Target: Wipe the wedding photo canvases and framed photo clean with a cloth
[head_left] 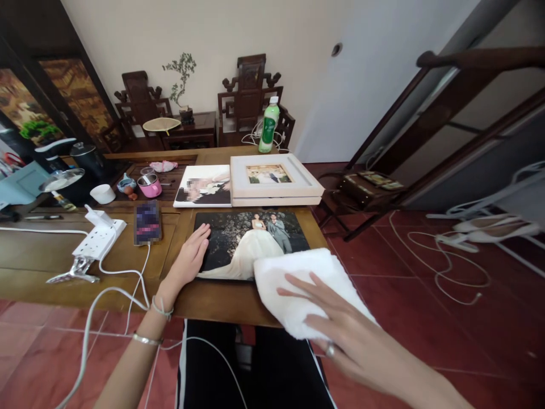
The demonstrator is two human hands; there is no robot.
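A dark wedding photo panel [249, 244] showing a couple lies flat near the table's front edge. My left hand [191, 254] rests at the panel's left edge, fingers stretched out and lying flat, with nothing held. Over the panel's lower right corner, my right hand [327, 312] holds a folded white towel [298, 264], its fingers spread across the cloth. Part of the towel reaches past the table's edge and hides that corner. Behind the panel are a white-edged photo print [204, 184] and a cream box [276, 193] with a small picture set in its lid.
On the left of the wooden table [230, 301] are a power strip [100, 238] with white cables, a phone [147, 222], a pink cup [150, 186] and a white cup [103, 193]. A green bottle [269, 126] stands behind the box. A chair [370, 190] is at the right.
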